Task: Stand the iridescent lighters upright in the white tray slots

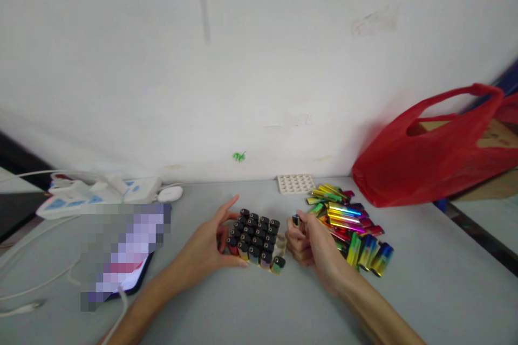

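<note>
A pale tray (280,248) carries rows of upright lighters (256,237) with black tops and coloured bodies. Several round holes show bare along its right side. My left hand (210,242) curves round the tray's left side, thumb along the front and index finger raised. Just right of the tray, my right hand (313,248) is closed around a lighter (297,220), of which only the dark and metallic top shows. Beyond that hand lies a loose pile of shiny multicoloured lighters (346,221), partly hidden by it.
A second white holed tray (295,184) lies by the wall. At the right stands a red plastic bag (429,156) beside cardboard. On the left are a power strip (101,194), a white charging case (170,194), a phone-like device (129,259) with a blurred screen, and loose cables.
</note>
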`<state>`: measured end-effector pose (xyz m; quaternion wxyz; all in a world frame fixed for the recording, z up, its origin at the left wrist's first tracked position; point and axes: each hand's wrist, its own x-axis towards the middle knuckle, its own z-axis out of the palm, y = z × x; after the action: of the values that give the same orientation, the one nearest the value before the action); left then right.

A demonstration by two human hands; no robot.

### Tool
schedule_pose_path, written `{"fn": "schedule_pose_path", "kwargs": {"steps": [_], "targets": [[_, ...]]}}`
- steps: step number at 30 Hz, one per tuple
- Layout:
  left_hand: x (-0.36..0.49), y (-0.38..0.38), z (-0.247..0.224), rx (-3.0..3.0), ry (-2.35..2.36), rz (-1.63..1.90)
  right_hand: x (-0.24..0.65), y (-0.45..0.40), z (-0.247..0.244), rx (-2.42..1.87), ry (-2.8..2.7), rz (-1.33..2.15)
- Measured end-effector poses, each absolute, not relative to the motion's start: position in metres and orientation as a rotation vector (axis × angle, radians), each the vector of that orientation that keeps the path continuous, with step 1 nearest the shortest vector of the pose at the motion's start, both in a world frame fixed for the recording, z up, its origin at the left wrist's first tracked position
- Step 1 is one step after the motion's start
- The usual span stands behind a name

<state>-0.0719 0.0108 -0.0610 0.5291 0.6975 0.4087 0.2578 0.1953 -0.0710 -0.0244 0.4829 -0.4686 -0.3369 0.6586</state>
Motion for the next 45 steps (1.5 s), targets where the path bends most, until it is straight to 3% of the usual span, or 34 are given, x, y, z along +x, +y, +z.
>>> {"fn": "schedule_pose_path", "kwargs": {"steps": [4, 10, 14, 22, 45], "targets": [[-0.071, 0.01, -0.058, 1.659, 0.995, 0.622, 0.199, -0.069, -0.024, -1.066, -0.859, 1.57], [-0.069, 0.008, -0.056, 1.665, 1.006, 0.614, 0.207, -0.071, -0.007, -1.158, -1.125, 1.019], [-0.069, 0.008, -0.055, 1.643, 0.999, 0.618, 0.215, -0.072, 0.002, -1.221, -1.34, 0.837], [-0.071, 0.009, -0.058, 1.659, 0.971, 0.607, 0.232, -0.072, 0.003, -1.236, -1.567, 1.211], [-0.072, 0.009, -0.063, 1.637, 0.96, 0.627, 0.236, -0.076, 0.004, -1.272, -1.854, 1.111]]}}
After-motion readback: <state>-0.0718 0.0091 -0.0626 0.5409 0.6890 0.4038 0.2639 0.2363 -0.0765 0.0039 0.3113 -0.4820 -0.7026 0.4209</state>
